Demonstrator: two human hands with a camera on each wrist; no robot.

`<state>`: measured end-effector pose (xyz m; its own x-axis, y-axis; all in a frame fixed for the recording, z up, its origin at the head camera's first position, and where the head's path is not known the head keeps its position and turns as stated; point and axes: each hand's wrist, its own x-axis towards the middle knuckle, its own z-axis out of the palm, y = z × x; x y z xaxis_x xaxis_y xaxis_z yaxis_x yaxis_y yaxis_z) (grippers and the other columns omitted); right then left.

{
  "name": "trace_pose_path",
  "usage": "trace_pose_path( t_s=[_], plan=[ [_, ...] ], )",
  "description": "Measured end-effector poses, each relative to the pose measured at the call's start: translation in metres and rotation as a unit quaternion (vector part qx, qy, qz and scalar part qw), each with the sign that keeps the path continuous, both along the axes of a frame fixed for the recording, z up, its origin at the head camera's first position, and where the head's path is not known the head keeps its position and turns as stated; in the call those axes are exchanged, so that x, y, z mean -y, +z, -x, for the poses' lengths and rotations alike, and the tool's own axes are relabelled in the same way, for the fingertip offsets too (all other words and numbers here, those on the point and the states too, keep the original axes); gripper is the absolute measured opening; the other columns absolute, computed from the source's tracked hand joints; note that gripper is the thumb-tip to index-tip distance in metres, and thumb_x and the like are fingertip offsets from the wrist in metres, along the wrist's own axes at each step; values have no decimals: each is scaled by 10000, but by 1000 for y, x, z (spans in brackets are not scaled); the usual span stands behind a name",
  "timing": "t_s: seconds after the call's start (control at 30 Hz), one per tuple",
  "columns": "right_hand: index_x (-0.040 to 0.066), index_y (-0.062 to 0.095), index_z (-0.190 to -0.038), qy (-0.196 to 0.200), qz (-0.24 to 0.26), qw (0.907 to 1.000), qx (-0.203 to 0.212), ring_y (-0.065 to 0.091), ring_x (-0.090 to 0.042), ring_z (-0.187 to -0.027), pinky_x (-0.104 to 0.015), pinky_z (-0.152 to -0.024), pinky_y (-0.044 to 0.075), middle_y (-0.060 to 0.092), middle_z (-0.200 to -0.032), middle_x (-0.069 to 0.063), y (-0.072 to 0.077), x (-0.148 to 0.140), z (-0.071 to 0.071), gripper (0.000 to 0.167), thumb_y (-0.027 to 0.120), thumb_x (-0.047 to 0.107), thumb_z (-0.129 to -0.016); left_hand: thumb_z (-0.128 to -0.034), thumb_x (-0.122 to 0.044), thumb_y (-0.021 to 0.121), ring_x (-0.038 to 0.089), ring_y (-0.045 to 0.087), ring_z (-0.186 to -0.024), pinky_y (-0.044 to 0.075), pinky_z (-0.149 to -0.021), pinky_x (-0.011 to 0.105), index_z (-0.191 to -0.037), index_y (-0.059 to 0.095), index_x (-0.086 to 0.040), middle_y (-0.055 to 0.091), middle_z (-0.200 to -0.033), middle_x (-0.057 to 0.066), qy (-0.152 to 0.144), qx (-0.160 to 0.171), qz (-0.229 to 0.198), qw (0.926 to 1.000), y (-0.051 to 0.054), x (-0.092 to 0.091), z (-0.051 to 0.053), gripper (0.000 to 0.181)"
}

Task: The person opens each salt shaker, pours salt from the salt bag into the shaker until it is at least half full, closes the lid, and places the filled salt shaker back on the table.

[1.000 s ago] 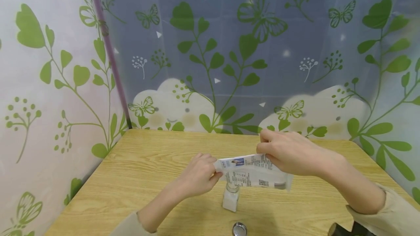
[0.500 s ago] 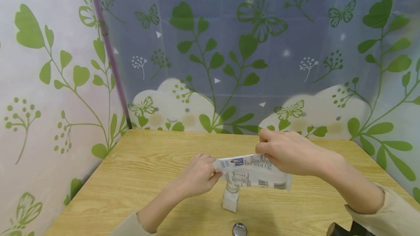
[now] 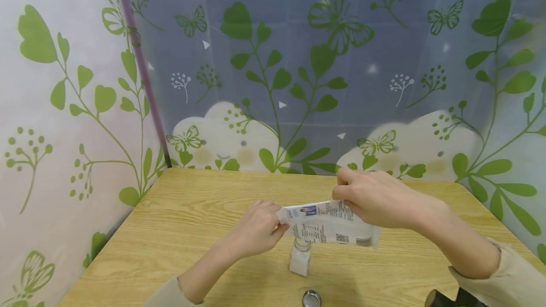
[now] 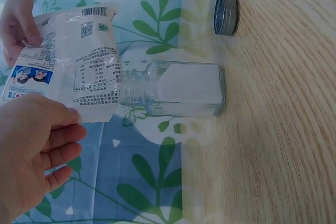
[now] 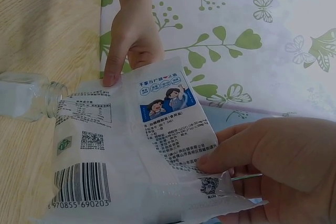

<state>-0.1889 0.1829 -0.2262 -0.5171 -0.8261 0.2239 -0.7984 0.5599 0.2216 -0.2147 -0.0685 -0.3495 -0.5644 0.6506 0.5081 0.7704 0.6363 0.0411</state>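
A white printed salt bag [image 3: 328,226] is held tilted over a small square glass jar [image 3: 300,260], which stands upright with white contents filling most of its body. My left hand [image 3: 259,229] pinches the bag's left corner between thumb and fingers. Higher on the right, my right hand [image 3: 381,198] pinches the bag's upper edge. In the left wrist view the lower edge of the bag [image 4: 84,40] meets the threaded mouth of the jar [image 4: 184,88]; whether salt is flowing cannot be made out. Before the jar lies a round silver lid [image 3: 311,298].
The jar and lid are on a light wood-grain table [image 3: 204,203]. At the lower right edge a dark object [image 3: 452,298] is partly cut off beside my right sleeve. Behind the table hangs a patterned curtain [image 3: 298,84] with leaves and butterflies.
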Motion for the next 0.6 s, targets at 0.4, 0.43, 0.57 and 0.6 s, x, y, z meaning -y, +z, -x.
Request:
trace_pose_path(
  t_s=[0.4, 0.43, 0.57, 0.6],
  plan=[
    [173, 650, -846, -2, 38, 10000, 17, 324, -52, -571, -181, -446, 255, 371, -755, 64, 2, 1, -2, 213, 601, -31, -815, -810, -150, 701, 102, 488, -679, 333, -645, 236, -840, 704, -126, 626, -762, -58, -6, -28, -70, 10000, 1, 0, -1, 38],
    [175, 650, -847, -11, 39, 10000, 16, 320, -51, -570, -180, -447, 252, 366, -754, 66, 2, 1, -2, 215, 599, -31, -815, -809, -148, 701, 102, 486, -676, 331, -642, 236, -838, 702, -125, 625, -762, -58, -13, -23, -76, 10000, 1, 0, -1, 37],
    [175, 650, -848, -20, 47, 10000, 37, 311, -51, -568, -181, -448, 247, 359, -752, 65, 2, 1, -2, 215, 595, -31, -819, -807, -145, 702, 102, 485, -675, 328, -641, 234, -842, 700, -130, 625, -762, -60, -17, 6, -89, 10000, 1, 0, -1, 38],
    [177, 649, -848, -16, 49, 10000, 40, 309, -51, -568, -182, -449, 246, 359, -752, 65, 1, 1, -2, 216, 595, -30, -819, -808, -143, 701, 103, 487, -676, 329, -642, 234, -847, 700, -132, 626, -764, -60, -18, 8, -89, 10000, 1, 0, 0, 40]
  ],
)
